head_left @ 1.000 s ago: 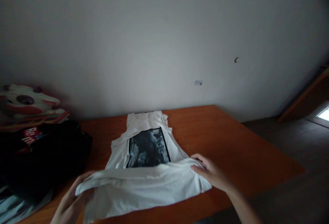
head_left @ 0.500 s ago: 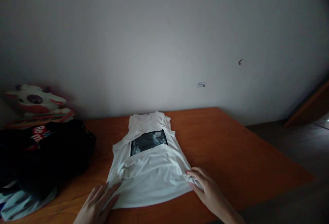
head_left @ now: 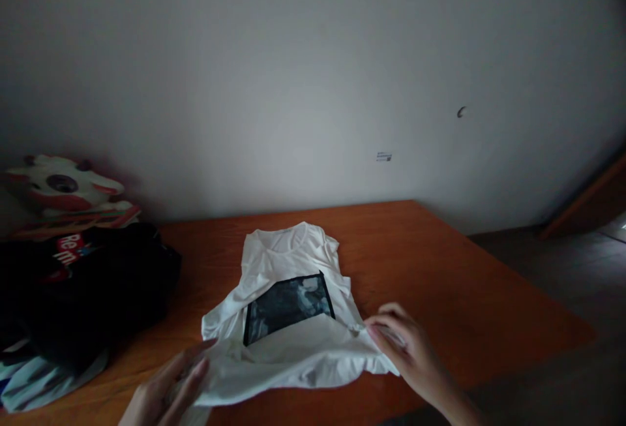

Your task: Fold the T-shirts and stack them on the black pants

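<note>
A white T-shirt [head_left: 288, 253] with a dark picture print [head_left: 288, 305] lies spread on the wooden table, its neck toward the wall. My left hand [head_left: 169, 383] is closed on the shirt's lower left side, the cloth pinched between thumb and fingers. At the lower right side, my right hand [head_left: 401, 341] pinches the shirt edge in the same way. Between both hands the hem sags in loose folds and looks lifted off the tabletop. The collar end rests flat, slightly rumpled at the sleeves.
On the left of the wooden table [head_left: 440, 276] sits a black garment [head_left: 112, 289] with a red label, over grey cloth [head_left: 53, 383]. Behind it is a cow plush toy [head_left: 73, 181]. A pale wall [head_left: 293, 87] bounds the far edge.
Both hands have taken hold of the shirt's lower sides and lifted the hem. The shirt has slid toward me, showing more of the print. My left hand was lying on the cloth before.
</note>
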`<action>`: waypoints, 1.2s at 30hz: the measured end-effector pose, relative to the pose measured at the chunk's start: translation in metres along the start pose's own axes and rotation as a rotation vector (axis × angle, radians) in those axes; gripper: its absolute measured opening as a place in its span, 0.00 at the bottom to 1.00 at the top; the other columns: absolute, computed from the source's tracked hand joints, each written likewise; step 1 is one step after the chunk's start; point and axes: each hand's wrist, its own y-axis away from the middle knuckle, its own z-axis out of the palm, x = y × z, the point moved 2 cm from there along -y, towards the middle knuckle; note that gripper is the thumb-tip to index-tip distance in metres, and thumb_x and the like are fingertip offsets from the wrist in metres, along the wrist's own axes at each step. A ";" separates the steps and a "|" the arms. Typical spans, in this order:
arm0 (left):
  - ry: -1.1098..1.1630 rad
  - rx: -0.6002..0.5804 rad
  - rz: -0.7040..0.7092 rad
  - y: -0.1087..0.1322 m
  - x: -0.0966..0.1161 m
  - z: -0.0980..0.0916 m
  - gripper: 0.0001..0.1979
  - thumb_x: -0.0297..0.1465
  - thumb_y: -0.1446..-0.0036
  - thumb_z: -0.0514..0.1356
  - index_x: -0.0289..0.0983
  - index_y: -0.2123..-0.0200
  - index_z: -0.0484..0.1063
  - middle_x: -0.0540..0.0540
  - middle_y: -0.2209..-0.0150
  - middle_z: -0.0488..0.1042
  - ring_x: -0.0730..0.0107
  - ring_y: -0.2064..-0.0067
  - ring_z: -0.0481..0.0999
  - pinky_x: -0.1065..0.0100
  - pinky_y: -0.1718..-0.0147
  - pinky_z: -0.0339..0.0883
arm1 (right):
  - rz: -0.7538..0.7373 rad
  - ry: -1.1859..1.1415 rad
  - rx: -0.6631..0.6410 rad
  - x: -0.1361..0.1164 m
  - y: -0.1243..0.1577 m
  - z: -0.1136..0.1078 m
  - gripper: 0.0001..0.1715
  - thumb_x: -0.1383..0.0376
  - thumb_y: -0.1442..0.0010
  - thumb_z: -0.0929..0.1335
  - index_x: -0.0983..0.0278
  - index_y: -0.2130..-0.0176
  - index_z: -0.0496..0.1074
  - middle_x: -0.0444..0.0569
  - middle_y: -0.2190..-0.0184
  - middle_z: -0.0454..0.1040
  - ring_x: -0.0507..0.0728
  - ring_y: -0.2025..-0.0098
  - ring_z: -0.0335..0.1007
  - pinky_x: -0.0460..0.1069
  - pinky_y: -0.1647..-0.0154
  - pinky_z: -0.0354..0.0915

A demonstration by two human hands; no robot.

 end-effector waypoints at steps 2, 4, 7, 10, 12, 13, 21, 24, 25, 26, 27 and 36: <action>-0.117 0.003 0.106 -0.020 0.006 0.014 0.19 0.42 0.36 0.56 0.48 0.45 0.74 0.49 0.55 0.83 0.63 0.57 0.83 0.71 0.59 0.77 | -0.087 0.025 0.078 -0.001 -0.014 0.022 0.14 0.55 0.32 0.65 0.60 0.58 0.76 0.52 0.61 0.76 0.58 0.59 0.75 0.49 0.57 0.71; -0.243 0.003 0.232 -0.038 0.010 0.032 0.15 0.39 0.35 0.55 0.47 0.51 0.78 0.47 0.56 0.83 0.62 0.56 0.83 0.66 0.55 0.77 | -0.148 0.059 0.109 0.000 -0.022 0.046 0.12 0.59 0.32 0.64 0.60 0.56 0.74 0.52 0.60 0.75 0.58 0.59 0.75 0.50 0.57 0.71; -0.357 0.053 0.308 -0.051 0.009 0.052 0.16 0.35 0.34 0.52 0.45 0.52 0.78 0.44 0.54 0.82 0.60 0.53 0.81 0.59 0.51 0.76 | -0.192 0.230 0.065 0.004 -0.026 0.076 0.10 0.63 0.35 0.66 0.58 0.53 0.73 0.52 0.56 0.74 0.61 0.52 0.73 0.55 0.50 0.69; -0.387 0.074 0.321 -0.047 0.002 0.055 0.18 0.36 0.34 0.53 0.44 0.44 0.74 0.42 0.47 0.79 0.59 0.46 0.78 0.57 0.48 0.75 | -0.181 0.361 0.039 0.009 -0.024 0.087 0.11 0.64 0.38 0.69 0.58 0.53 0.73 0.51 0.55 0.74 0.62 0.52 0.72 0.57 0.49 0.68; -0.387 0.062 0.322 -0.037 -0.003 0.052 0.19 0.38 0.34 0.55 0.46 0.43 0.72 0.43 0.45 0.78 0.59 0.45 0.77 0.58 0.46 0.74 | -0.164 0.378 0.038 0.013 -0.020 0.086 0.09 0.65 0.37 0.69 0.58 0.55 0.74 0.51 0.57 0.74 0.62 0.54 0.72 0.56 0.51 0.68; -0.385 0.062 0.318 -0.030 -0.006 0.050 0.19 0.38 0.35 0.55 0.47 0.43 0.73 0.44 0.46 0.78 0.59 0.45 0.78 0.59 0.46 0.73 | -0.158 0.375 0.036 0.016 -0.017 0.084 0.07 0.65 0.37 0.69 0.58 0.57 0.74 0.50 0.59 0.74 0.61 0.55 0.72 0.56 0.52 0.68; -0.245 0.149 0.122 0.006 -0.005 0.037 0.17 0.41 0.34 0.55 0.47 0.46 0.73 0.47 0.50 0.80 0.63 0.51 0.80 0.68 0.54 0.75 | -0.153 0.309 0.046 0.024 0.002 0.077 0.05 0.64 0.34 0.66 0.57 0.58 0.73 0.49 0.62 0.75 0.61 0.58 0.74 0.54 0.56 0.69; -0.304 0.241 0.133 -0.014 -0.006 0.039 0.16 0.45 0.36 0.56 0.46 0.51 0.75 0.46 0.54 0.80 0.60 0.54 0.81 0.64 0.55 0.76 | -0.152 0.298 0.053 0.025 0.004 0.079 0.05 0.64 0.34 0.66 0.57 0.58 0.72 0.49 0.62 0.75 0.61 0.58 0.74 0.54 0.57 0.69; -0.349 0.254 0.136 -0.025 -0.006 0.042 0.18 0.47 0.38 0.58 0.46 0.51 0.75 0.45 0.52 0.80 0.58 0.53 0.80 0.61 0.54 0.75 | -0.151 0.300 0.055 0.025 0.003 0.080 0.05 0.64 0.34 0.66 0.57 0.58 0.72 0.49 0.62 0.75 0.61 0.58 0.74 0.54 0.57 0.69; -0.393 0.252 0.136 -0.036 -0.006 0.046 0.20 0.48 0.40 0.59 0.45 0.49 0.74 0.44 0.50 0.79 0.55 0.51 0.79 0.57 0.53 0.75 | -0.152 0.305 0.062 0.025 0.003 0.081 0.05 0.64 0.34 0.66 0.57 0.58 0.72 0.49 0.62 0.75 0.61 0.58 0.74 0.54 0.57 0.69; -0.428 0.234 0.135 -0.048 -0.005 0.052 0.23 0.49 0.40 0.59 0.45 0.46 0.72 0.43 0.47 0.78 0.53 0.49 0.78 0.55 0.52 0.74 | -0.153 0.311 0.073 0.025 0.003 0.082 0.05 0.64 0.34 0.66 0.57 0.58 0.72 0.49 0.62 0.75 0.61 0.59 0.74 0.54 0.58 0.69; -0.412 0.052 0.186 -0.118 0.002 0.098 0.25 0.44 0.37 0.56 0.42 0.40 0.69 0.39 0.38 0.71 0.49 0.39 0.71 0.46 0.42 0.67 | -0.132 0.261 0.170 0.027 0.007 0.083 0.11 0.56 0.32 0.65 0.57 0.54 0.72 0.48 0.62 0.77 0.59 0.59 0.76 0.51 0.58 0.71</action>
